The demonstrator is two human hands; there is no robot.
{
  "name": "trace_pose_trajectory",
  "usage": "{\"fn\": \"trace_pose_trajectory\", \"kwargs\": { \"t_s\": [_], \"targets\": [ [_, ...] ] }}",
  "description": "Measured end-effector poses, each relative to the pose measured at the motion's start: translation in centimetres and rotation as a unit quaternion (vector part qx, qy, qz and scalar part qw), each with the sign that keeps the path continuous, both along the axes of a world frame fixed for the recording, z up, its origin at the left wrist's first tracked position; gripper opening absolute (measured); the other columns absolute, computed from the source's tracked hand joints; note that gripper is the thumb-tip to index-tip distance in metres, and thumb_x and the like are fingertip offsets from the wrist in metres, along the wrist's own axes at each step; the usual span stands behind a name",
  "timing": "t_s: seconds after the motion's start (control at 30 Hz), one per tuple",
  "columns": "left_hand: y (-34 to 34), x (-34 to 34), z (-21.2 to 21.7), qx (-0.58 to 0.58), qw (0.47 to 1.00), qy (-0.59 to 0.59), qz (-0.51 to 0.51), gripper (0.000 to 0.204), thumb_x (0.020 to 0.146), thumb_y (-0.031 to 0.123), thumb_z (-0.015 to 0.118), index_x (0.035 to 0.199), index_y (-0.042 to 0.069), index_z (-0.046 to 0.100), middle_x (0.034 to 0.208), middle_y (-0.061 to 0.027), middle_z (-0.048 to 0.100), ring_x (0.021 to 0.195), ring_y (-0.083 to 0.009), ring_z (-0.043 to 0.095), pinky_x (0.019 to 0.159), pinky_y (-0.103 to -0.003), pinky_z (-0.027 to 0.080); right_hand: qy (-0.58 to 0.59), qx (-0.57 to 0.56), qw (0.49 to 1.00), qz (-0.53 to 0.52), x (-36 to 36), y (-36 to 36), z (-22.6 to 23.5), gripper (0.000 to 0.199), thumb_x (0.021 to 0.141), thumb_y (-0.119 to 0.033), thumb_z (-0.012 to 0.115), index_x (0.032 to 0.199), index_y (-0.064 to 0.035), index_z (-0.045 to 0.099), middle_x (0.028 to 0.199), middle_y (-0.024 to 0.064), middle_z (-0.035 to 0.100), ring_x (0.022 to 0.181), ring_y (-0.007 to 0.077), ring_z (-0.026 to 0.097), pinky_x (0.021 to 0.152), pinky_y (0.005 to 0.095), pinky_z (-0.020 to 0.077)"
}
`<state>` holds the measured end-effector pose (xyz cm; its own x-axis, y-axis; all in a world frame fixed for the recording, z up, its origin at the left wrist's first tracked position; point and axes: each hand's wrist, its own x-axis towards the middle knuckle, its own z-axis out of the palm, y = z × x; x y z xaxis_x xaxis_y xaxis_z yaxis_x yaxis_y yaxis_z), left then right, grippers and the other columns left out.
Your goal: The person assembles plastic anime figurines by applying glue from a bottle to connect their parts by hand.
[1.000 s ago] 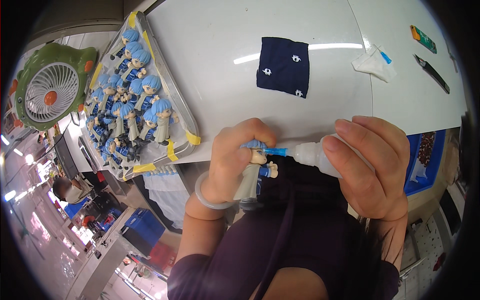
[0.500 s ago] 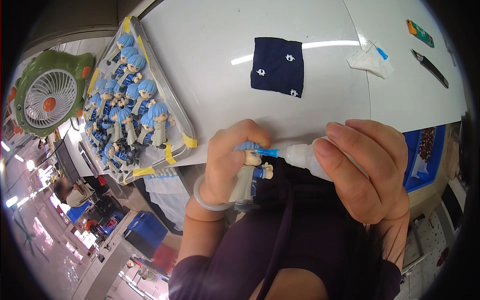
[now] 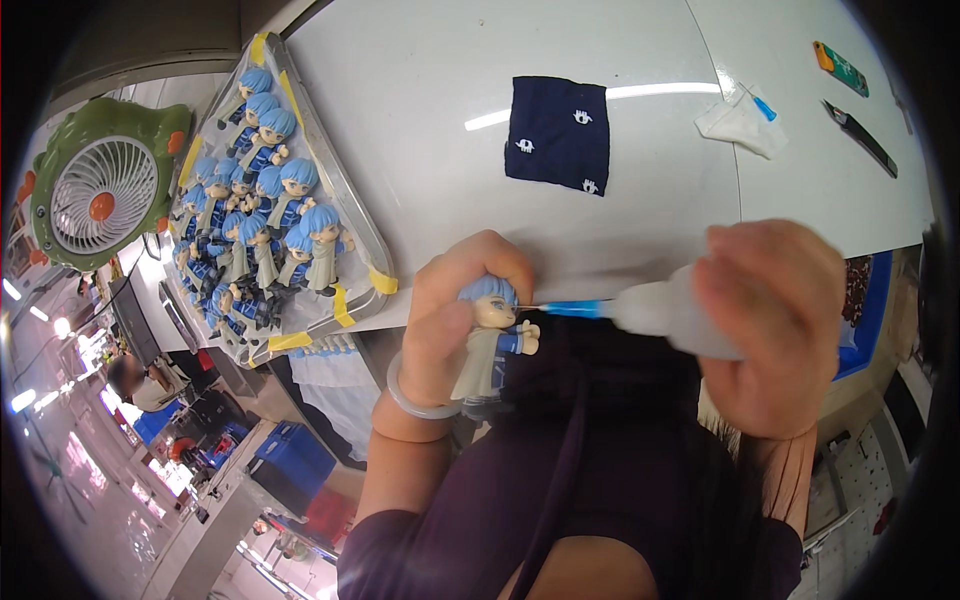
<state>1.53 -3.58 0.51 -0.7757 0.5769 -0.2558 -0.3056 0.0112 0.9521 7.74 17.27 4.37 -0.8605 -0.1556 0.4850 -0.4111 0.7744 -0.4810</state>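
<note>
Near centre frame, the left hand (image 3: 437, 315) clamps its fingers around a blue-haired, cream-caped plastic figurine (image 3: 486, 345), nearly upright and facing right, while the right hand (image 3: 772, 325), fingers closed on a translucent white plastic bottle (image 3: 652, 311), aims its blue-based needle (image 3: 574, 309) at the face, seemingly a dispensing step that next calls for a steady tip.

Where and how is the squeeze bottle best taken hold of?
Probably around the wide body of the squeeze bottle, coming from the person's right, as the right hand does. The bottle narrows toward its blue needle tip, which points left toward the figurine in the left hand, so gripping from that side would likely obstruct the tip.
</note>
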Motion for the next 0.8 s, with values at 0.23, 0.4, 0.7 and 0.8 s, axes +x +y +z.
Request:
{"fn": "trace_pose_trajectory", "kwargs": {
  "t_s": [0.23, 0.4, 0.7, 0.8],
  "targets": [
    [-0.1, -0.4, -0.2, 0.039, 0.998, -0.041, 0.025, 0.044, 0.077, 0.039, 0.033, 0.075, -0.001, 0.049, 0.070, -0.0071, 0.047, 0.064, -0.0127, 0.042, 0.059, -0.023, 0.033, -0.048, -0.126, 0.987, -0.087, -1.4, 1.4, -2.0, 0.037, 0.061, 0.006, 0.061, 0.097, -0.0011, 0.055, 0.097, 0.0131, 0.057, 0.091, 0.0275, 0.053, 0.080, 0.0321, 0.0416],
    [-0.2, -0.6, -0.5, 0.081, 0.995, -0.061, -0.006, 0.039, 0.082, 0.037, 0.032, 0.083, 0.000, 0.046, 0.071, -0.0045, 0.045, 0.063, -0.0087, 0.041, 0.059, -0.020, 0.034, -0.050, -0.031, 0.991, -0.123, -2.5, 1.0, -4.0, 0.041, 0.063, 0.004, 0.059, 0.103, -0.0044, 0.054, 0.097, 0.0113, 0.054, 0.088, 0.0278, 0.050, 0.076, 0.0330, 0.0401],
    [0.0, -0.6, -0.3, 0.116, 0.990, -0.079, -0.003, 0.040, 0.083, 0.039, 0.035, 0.088, 0.001, 0.044, 0.076, -0.0052, 0.045, 0.067, -0.0091, 0.042, 0.062, -0.020, 0.034, -0.117, 0.060, 0.983, -0.128, -2.8, 0.2, -4.5, 0.045, 0.065, -0.003, 0.061, 0.110, -0.0073, 0.052, 0.105, 0.0089, 0.049, 0.095, 0.0264, 0.046, 0.082, 0.0363, 0.0334],
    [0.6, -0.2, 0.5, 0.094, 0.991, -0.077, 0.058, 0.040, 0.079, 0.042, 0.041, 0.085, 0.002, 0.043, 0.072, -0.0080, 0.045, 0.064, -0.0129, 0.041, 0.057, -0.022, 0.032, -0.094, 0.106, 0.982, -0.126, -2.6, 0.0, -3.4, 0.043, 0.069, -0.010, 0.063, 0.110, -0.0050, 0.051, 0.107, 0.0115, 0.048, 0.097, 0.0280, 0.047, 0.085, 0.0366, 0.0360]
  ]
}}
